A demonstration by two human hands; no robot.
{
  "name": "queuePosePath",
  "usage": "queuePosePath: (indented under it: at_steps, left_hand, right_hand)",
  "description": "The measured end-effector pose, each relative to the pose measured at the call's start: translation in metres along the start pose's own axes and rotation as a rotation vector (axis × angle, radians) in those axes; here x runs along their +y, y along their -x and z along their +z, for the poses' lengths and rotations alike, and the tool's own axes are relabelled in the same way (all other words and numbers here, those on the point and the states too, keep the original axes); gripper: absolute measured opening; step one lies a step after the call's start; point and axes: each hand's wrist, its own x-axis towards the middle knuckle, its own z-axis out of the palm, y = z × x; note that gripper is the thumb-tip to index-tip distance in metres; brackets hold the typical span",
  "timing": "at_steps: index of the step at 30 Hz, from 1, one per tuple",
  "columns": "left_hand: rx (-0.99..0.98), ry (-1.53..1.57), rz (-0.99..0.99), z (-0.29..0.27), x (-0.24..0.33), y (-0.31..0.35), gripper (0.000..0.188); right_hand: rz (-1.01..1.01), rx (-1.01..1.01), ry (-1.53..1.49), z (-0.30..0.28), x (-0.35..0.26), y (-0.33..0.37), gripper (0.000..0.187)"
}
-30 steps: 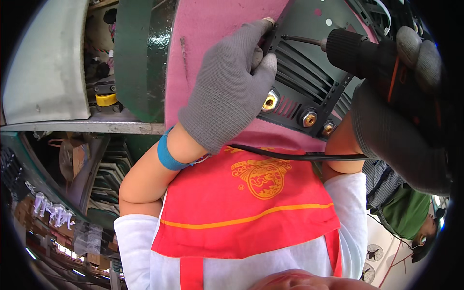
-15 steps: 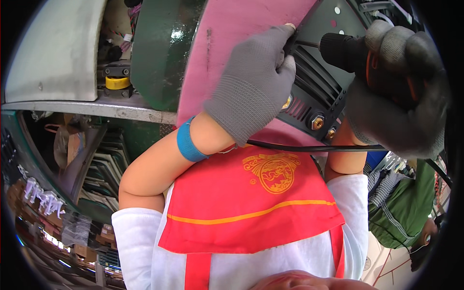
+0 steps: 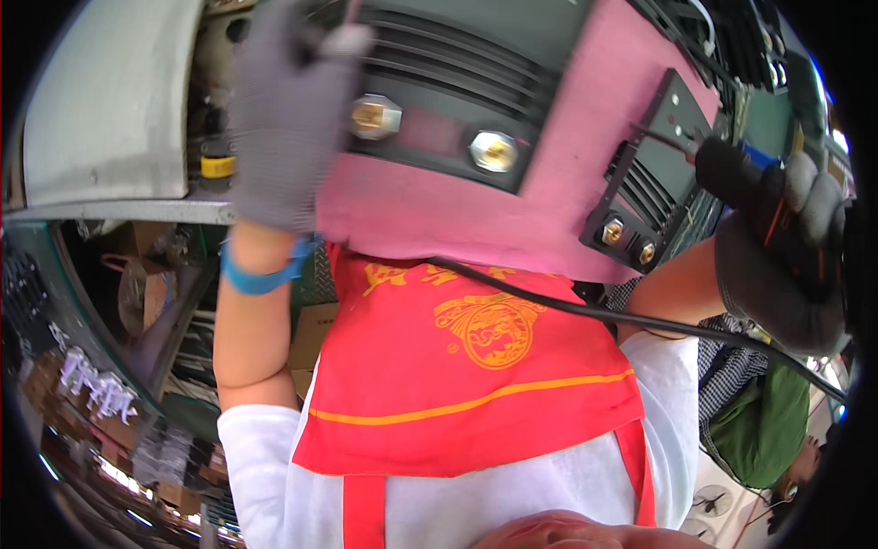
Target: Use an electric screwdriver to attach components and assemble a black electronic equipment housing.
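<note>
So the left grip (image 3: 293, 119) is pointing nearly straight up, back of the grey glove facing the camera, forearm rising almost vertical above a bent elbow. There's a blue wristband (image 3: 261, 270) just below it. It's pretty blurry, and the thumb overlaps the left edge of the large dark panel (image 3: 476, 46), which sits right beside this grip and runs off to its right. Honestly can't tell if the fingers are pinching the panel or just resting against it. Two brass fittings (image 3: 494, 151) sit on that panel's near side, to the right of and a bit below the thumb.

Right grip (image 3: 786, 265) is way out to the other side, forearm slanting up and outward. Fingers are wrapped snugly around a black power screwdriver (image 3: 732, 174), grey fingertips curled over the top of the body. The bit (image 3: 668, 139) sticks out leftward from that grip, over the upper part of the small dark panel (image 3: 654, 174). Can't say whether the tip touches anything. That small panel is tilted, left of the right grip, well apart from the left one.

Both panels lie on the pink surface (image 3: 567, 210) between the grips. A black cable (image 3: 585, 311) runs below both grips, across the red apron (image 3: 476, 366).
</note>
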Motion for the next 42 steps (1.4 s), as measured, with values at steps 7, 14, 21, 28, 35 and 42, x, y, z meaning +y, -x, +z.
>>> queuePosePath:
  at_steps: [7,14,21,28,35,42]
  left_hand:
    - [-0.45,0.62,-0.359,0.006,0.055,0.027,0.036]
    - [-0.888,0.846,-0.538,0.114,0.064,0.044,0.041]
    - [-0.956,0.777,-0.642,0.121,0.067,0.044,0.047]
    - [-0.898,1.005,-0.732,0.109,0.058,0.043,0.047]
    - [-0.934,0.948,-0.711,0.106,0.057,0.046,0.047]
    - [-0.874,0.875,-0.702,0.109,0.062,0.053,0.05]
  right_hand:
    - [-0.086,0.153,0.204,0.017,-0.018,0.055,0.03]
    - [-0.171,0.072,0.131,0.008,-0.027,0.058,0.023]
    - [-0.153,-0.148,-0.015,-0.003,-0.03,0.045,0.027]
    - [-0.105,-0.19,-0.086,0.016,-0.016,0.038,0.03]
    - [-0.121,-0.171,-0.058,0.018,-0.014,0.04,0.03]
    - [-0.146,-0.149,-0.033,0.02,-0.012,0.041,0.03]
